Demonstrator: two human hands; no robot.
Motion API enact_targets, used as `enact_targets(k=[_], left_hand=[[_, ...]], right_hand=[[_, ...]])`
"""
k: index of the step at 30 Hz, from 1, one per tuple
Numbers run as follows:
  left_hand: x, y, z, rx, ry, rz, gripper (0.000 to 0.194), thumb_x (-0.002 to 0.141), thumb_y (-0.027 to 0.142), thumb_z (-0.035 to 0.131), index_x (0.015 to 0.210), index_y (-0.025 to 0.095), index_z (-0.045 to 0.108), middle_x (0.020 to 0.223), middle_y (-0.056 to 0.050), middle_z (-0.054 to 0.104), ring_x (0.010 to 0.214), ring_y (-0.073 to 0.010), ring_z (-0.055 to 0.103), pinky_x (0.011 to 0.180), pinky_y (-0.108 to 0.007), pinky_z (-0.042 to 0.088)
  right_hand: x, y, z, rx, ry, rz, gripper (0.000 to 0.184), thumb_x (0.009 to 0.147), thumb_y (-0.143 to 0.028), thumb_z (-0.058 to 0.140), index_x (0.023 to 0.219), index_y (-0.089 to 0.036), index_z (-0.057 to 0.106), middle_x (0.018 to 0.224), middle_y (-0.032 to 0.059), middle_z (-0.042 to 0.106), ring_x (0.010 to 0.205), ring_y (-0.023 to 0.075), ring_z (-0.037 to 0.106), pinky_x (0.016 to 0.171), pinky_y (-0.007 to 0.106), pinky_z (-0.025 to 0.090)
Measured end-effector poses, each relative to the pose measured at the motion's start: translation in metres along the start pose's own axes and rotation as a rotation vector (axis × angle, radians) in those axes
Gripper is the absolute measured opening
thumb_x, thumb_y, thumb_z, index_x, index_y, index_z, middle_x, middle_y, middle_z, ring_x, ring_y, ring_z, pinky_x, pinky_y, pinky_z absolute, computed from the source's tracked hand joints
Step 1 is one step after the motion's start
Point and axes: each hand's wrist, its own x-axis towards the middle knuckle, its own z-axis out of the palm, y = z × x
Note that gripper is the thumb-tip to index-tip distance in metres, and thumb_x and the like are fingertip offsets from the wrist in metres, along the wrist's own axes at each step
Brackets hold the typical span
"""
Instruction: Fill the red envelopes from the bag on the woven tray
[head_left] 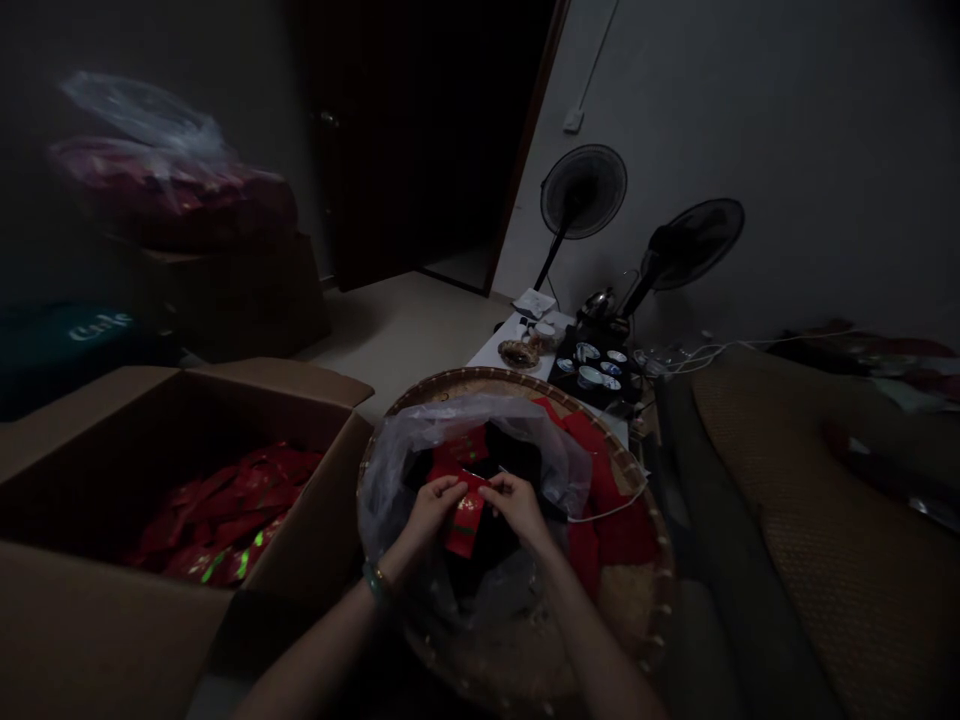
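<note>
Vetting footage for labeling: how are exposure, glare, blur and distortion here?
Head view: dim throughout, doorway nearly black; head view: small glints on the red packet between left hand and right hand, yellow-green ones on packets in the carton; head view: clear bag at upper left looks soft; head view: door frame leans, lens or head tilt, cannot tell which.

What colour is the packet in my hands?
The packet is red with gold markings, best seen in the head view.
</note>
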Motion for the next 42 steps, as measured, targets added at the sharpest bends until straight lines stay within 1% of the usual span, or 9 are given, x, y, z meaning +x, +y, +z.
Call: enact_targets(k=[6,11,14,17,19,24,31,37,42], left_hand=[[0.002,0.002,-0.001,0.044,-0.016,-0.045,0.034,0.059,0.043,0.072,0.065,0.011,0.061,0.052,0.002,0.059,0.046,-0.0081,0.049,0.047,-0.019,0.035],[-0.006,0.007,0.002,0.020,-0.255,-0.140,0.039,0.056,0.039,0.076,0.080,0.010,0.064,0.067,-0.003,0.066,0.057,-0.0133,0.059,0.055,-0.022,0.042],[-0.009,0.007,0.004,0.046,-0.257,-0.221,0.042,0.049,0.034,0.080,0.079,0.010,0.064,0.068,-0.004,0.066,0.056,-0.0154,0.062,0.054,-0.023,0.044],[-0.007,0.004,0.002,0.007,-0.202,-0.223,0.044,0.051,0.035,0.079,0.084,0.011,0.063,0.079,-0.008,0.068,0.058,-0.0157,0.064,0.055,-0.023,0.046],[-0.005,0.001,0.001,-0.018,-0.187,-0.214,0.046,0.053,0.035,0.079,0.088,0.011,0.062,0.085,-0.010,0.069,0.059,-0.0158,0.065,0.055,-0.023,0.047],[-0.003,-0.003,0.001,-0.027,-0.182,-0.201,0.048,0.053,0.033,0.079,0.092,0.010,0.061,0.088,-0.011,0.069,0.062,-0.0165,0.065,0.056,-0.023,0.048],[-0.004,0.001,0.006,-0.001,-0.153,-0.178,0.046,0.046,0.030,0.082,0.083,0.009,0.064,0.077,-0.008,0.069,0.062,-0.0160,0.064,0.056,-0.021,0.046],[0.000,0.001,0.015,0.033,-0.162,-0.145,0.043,0.046,0.030,0.081,0.080,0.009,0.065,0.070,-0.006,0.068,0.058,-0.0151,0.063,0.054,-0.022,0.045],[0.007,-0.004,0.027,0.073,-0.142,-0.133,0.043,0.046,0.032,0.081,0.077,0.009,0.063,0.064,-0.004,0.066,0.055,-0.0141,0.061,0.053,-0.022,0.044]], right_hand=[[-0.001,0.004,0.004,-0.029,-0.029,0.007,0.030,0.059,-0.044,0.067,0.066,-0.016,0.060,0.053,-0.0036,0.055,0.041,0.0074,0.043,0.040,0.021,0.033],[-0.001,0.011,0.004,-0.108,0.014,-0.030,0.027,0.061,-0.042,0.066,0.064,-0.016,0.062,0.052,-0.0021,0.056,0.043,0.0098,0.046,0.042,0.022,0.035],[0.003,0.013,-0.006,-0.184,0.016,-0.047,0.029,0.070,-0.044,0.058,0.073,-0.016,0.064,0.060,0.0016,0.062,0.052,0.0144,0.054,0.045,0.024,0.040],[0.006,0.018,-0.029,-0.412,0.135,-0.192,0.029,0.079,-0.036,0.048,0.096,-0.017,0.062,0.086,0.0073,0.066,0.079,0.0201,0.059,0.066,0.031,0.047],[0.005,0.025,-0.045,-0.729,0.174,-0.289,0.038,0.074,-0.027,0.056,0.111,-0.019,0.055,0.105,0.0100,0.061,0.099,0.0248,0.053,0.082,0.038,0.042],[0.002,0.053,-0.061,-1.177,0.110,-0.247,0.059,0.068,-0.012,0.060,0.124,-0.021,0.044,0.110,0.0114,0.056,0.103,0.0282,0.048,0.085,0.041,0.038],[0.015,0.056,-0.078,-0.942,-0.005,-0.213,0.056,0.070,-0.025,0.064,0.122,-0.017,0.046,0.104,0.0105,0.056,0.096,0.0244,0.054,0.081,0.035,0.043],[0.012,0.016,-0.097,-0.733,-0.145,-0.192,0.052,0.077,-0.042,0.057,0.124,-0.022,0.046,0.110,0.0096,0.058,0.102,0.0239,0.054,0.085,0.036,0.042],[0.006,-0.017,-0.092,-0.667,-0.287,-0.235,0.044,0.077,-0.044,0.055,0.114,-0.021,0.057,0.111,0.0091,0.062,0.101,0.0242,0.056,0.085,0.036,0.042]])
